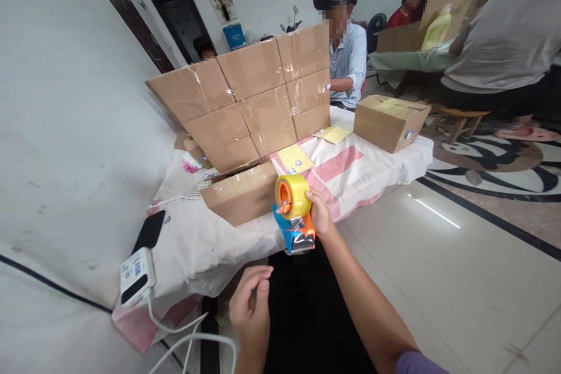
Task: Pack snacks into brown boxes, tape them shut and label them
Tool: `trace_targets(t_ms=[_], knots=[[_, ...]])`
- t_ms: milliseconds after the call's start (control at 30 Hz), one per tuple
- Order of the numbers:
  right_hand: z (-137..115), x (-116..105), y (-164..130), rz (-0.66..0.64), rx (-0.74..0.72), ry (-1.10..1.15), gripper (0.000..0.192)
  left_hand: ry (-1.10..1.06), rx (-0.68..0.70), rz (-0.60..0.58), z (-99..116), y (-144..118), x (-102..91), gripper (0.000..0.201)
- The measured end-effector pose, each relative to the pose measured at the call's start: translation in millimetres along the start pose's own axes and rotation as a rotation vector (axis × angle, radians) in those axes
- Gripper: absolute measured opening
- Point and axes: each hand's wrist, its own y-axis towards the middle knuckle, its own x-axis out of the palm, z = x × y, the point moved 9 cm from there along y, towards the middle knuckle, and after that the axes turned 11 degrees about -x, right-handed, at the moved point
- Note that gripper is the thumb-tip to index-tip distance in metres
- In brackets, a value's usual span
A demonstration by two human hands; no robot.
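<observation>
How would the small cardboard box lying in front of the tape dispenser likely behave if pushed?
The small cardboard box looks light; it would probably slide on the cloth-covered table rather than tip, since it lies low and long. One flap looks open, so its walls may flex. The right hand holds the tape dispenser beside it.

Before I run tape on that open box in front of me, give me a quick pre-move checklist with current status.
1. Tape dispenser gripped in right hand: ok.
2. Roll of tape loaded on dispenser: ok.
3. Left hand steadying the open box: not ok, it is empty and hangs apart from the box.
4. Box flaps closed: not ok, one flap stands up.
5. Loose tape end ready at the blade: cannot tell.
6. Phone and cable away from the box: ok.
</observation>
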Motion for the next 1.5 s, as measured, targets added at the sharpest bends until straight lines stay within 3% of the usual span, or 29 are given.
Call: trace_targets(t_ms=[200, 367, 433, 567, 667, 833, 1033, 1367, 1500], knots=[[8.2, 19.8, -11.8, -0.069, -0.004, 0.023, 0.035, -0.005, -0.370, -0.089, -24.3, 25.2, 25.7, 0.030], [7.3, 33.8, -18.3, -0.109, -0.030, 0.025, 0.031, -0.222, -0.612, -0.145, -45.3, 10.2, 47.1, 0.062], [8.1, 35.5, -18.1, -0.103, -0.021, -0.015, 0.031, -0.246, -0.673, -0.185, -49.6, 1.8, 52.7, 0.062], [7.5, 33.0, -14.9, -0.074, -0.017, -0.071, 0.030, -0.178, -0.681, -0.286, -46.9, -8.5, 59.0, 0.039], [3.6, 28.9, -12.5, -0.089, -0.041, -0.141, 0.027, -0.153, -0.662, -0.339, -40.1, -14.6, 62.0, 0.040], [1.0, 24.3, -12.1, -0.168, -0.074, -0.229, 0.024, -0.157, -0.652, -0.329, -26.5, -24.7, 63.4, 0.041], [5.3, 21.8, -13.8, -0.168, -0.079, -0.205, 0.020, -0.202, -0.717, -0.232, -21.0, -32.4, 62.1, 0.035], [-10.2, 3.3, -7.2, 0.051, -0.094, -0.247, 0.035, -0.215, -0.701, -0.354, -18.5, -25.7, 69.8, 0.041], [-12.2, 2.6, -6.8, 0.060, -0.096, -0.223, 0.034, -0.228, -0.712, -0.367, -27.5, -26.6, 75.9, 0.040]])
